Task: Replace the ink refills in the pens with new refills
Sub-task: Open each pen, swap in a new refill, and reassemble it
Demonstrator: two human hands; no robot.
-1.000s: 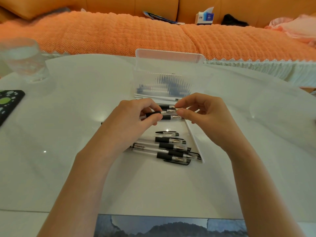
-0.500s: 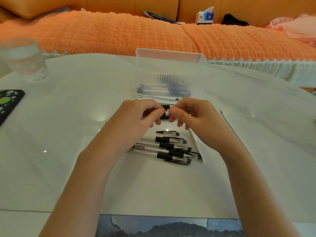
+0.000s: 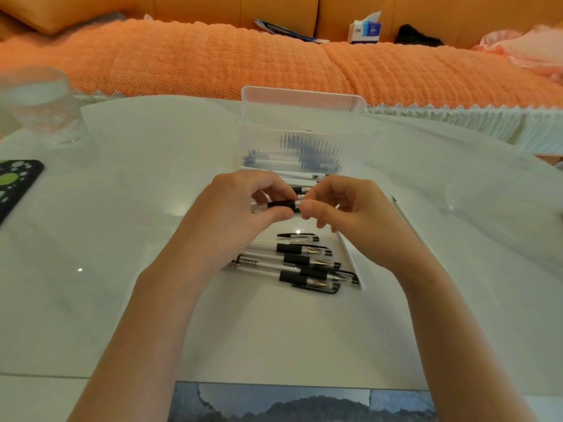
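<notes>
My left hand (image 3: 240, 208) grips a clear pen with a black rubber grip (image 3: 280, 205) just above the table. My right hand (image 3: 344, 208) pinches the pen's tip end between thumb and fingers, the two hands almost touching. Below them several clear pens with black grips (image 3: 304, 263) lie in a row, with a loose black cap (image 3: 298, 236) above them. Behind the hands stands an open clear plastic box (image 3: 301, 141) holding several refills. Thin white refills (image 3: 292, 175) lie in front of the box.
A glass of water (image 3: 39, 105) stands at the far left, a dark phone with green dots (image 3: 15, 184) lies at the left edge. One thin refill (image 3: 402, 211) lies to the right of my right hand. An orange sofa (image 3: 274, 62) runs behind the white table (image 3: 122, 239).
My right hand slid left along the pen until its fingers met my left hand at the grip. The tip end is now covered by my right fingers.
</notes>
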